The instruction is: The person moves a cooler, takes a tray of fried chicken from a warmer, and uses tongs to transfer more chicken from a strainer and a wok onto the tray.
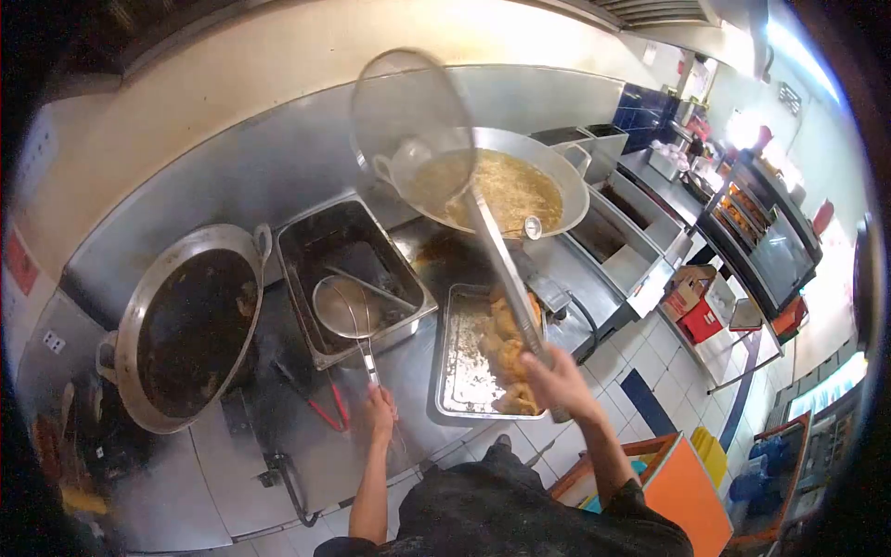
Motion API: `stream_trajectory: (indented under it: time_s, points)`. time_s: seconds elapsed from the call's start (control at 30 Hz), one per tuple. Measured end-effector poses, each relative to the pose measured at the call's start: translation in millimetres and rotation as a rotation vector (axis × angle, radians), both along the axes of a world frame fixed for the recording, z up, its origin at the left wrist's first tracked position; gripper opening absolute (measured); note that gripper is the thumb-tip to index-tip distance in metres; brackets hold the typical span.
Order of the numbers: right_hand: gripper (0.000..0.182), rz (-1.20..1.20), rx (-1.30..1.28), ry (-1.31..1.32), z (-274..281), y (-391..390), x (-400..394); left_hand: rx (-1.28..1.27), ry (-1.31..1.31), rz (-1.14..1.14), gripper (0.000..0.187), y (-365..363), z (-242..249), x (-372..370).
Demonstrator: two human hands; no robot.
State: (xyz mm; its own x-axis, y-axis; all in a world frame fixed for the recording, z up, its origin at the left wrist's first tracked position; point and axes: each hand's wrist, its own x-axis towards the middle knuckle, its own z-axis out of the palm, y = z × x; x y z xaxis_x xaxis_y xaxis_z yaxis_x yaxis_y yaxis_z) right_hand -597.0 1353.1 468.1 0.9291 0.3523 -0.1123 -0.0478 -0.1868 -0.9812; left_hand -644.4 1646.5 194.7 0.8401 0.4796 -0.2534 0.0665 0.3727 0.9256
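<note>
- Landmark: a shallow metal tray (451, 357) on a steel counter (288, 455), in front of the person. Golden, crusty fried pieces (509, 357) lie along its right side; crumbs dot the bare metal.
- The right hand (560, 379), at the tray's right edge as seen from above, has its fingers wrapped firmly around the long metal handle of a large mesh strainer (413, 130).
- That strainer slants across the view of the tray, its round, blurred head beyond the tray and to the left. How high it is held I cannot tell.
- The left hand (380, 408), just left of the tray, has its fingers closed around the handle of a small strainer (342, 306).
- The small strainer's bowl lies left of the tray, at the near part of a deep rectangular pan (339, 237); whether it touches the pan I cannot tell.
- Beyond the tray is a wide two-handled wok (574, 184) of bubbling yellow oil (520, 181), with a round dial thermometer (533, 227) at its near edge.
- Well left of the tray, past the deep pan, is a second wok (141, 325) holding dark liquid (195, 334).
- Tongs with red handles (339, 408) lie on the counter, left of the tray.
- Well to the tray's right is a glass display case (766, 237); nearer the person on that side is an orange panel (691, 501).
</note>
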Motion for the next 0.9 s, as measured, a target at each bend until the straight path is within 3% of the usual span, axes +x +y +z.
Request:
stream_trajectory:
  time_s: [0.2, 0.27, 0.33, 0.37, 0.43, 0.47, 0.53, 0.6, 0.67, 0.7, 0.73, 0.8, 0.83, 0.87, 0.9]
  points:
    - [0.036, -0.158, 0.003, 0.006, 26, -84, 92, 0.029, 0.052, 0.023, 0.055, -2, -17, 10]
    - [0.037, -0.198, -0.114, -0.095, 17, -114, 136, 0.027, 0.102, -0.018, 0.057, -2, -12, 20]
    - [0.038, -0.247, -0.151, -0.112, -4, -143, 179, 0.633, 0.241, 0.268, 0.057, -5, 10, 41]
    - [0.038, -0.279, -0.27, -0.147, -10, -153, 198, 0.642, 0.235, 0.282, 0.057, 0, 28, 49]
    - [0.037, -0.315, -0.454, -0.195, -9, -166, 221, 1.026, 0.197, 0.206, 0.053, 13, 76, 71]
    - [0.037, -0.31, -0.438, -0.202, -10, -173, 233, 1.105, 0.101, 0.28, 0.049, 6, 115, 85]
    - [0.037, -0.292, -0.468, -0.178, -20, -192, 260, 1.296, 0.154, 0.261, 0.041, 0, 185, 119]
    - [0.038, -0.212, -0.394, -0.154, -23, -212, 279, 1.581, 0.315, 0.3, 0.036, -13, 244, 159]
    - [0.042, 0.059, 0.235, 0.086, -9, -224, 276, 1.63, 0.356, 0.25, 0.038, -28, 292, 199]
    - [0.053, 0.199, 0.442, 0.115, -19, -238, 286, 1.721, 0.333, 0.269, 0.035, -30, 302, 221]
    - [0.053, 0.208, 0.447, 0.118, -22, -235, 282, 1.792, 0.361, 0.243, 0.031, -39, 317, 242]
    - [0.063, 0.018, 0.849, -0.075, -23, -217, 260, 1.949, 0.368, 0.171, 0.021, -60, 337, 279]
    - [0.07, -0.026, 0.804, -0.148, -39, -213, 269, 2.033, 0.389, 0.112, 0.018, -62, 336, 301]
    - [0.072, -0.187, 0.411, -0.631, -44, -207, 268, 2.114, 0.418, 0.061, 0.016, -63, 333, 321]
    - [0.063, -0.372, 0.076, -0.865, -41, -203, 276, 2.197, 0.45, 0.003, 0.014, -63, 329, 340]
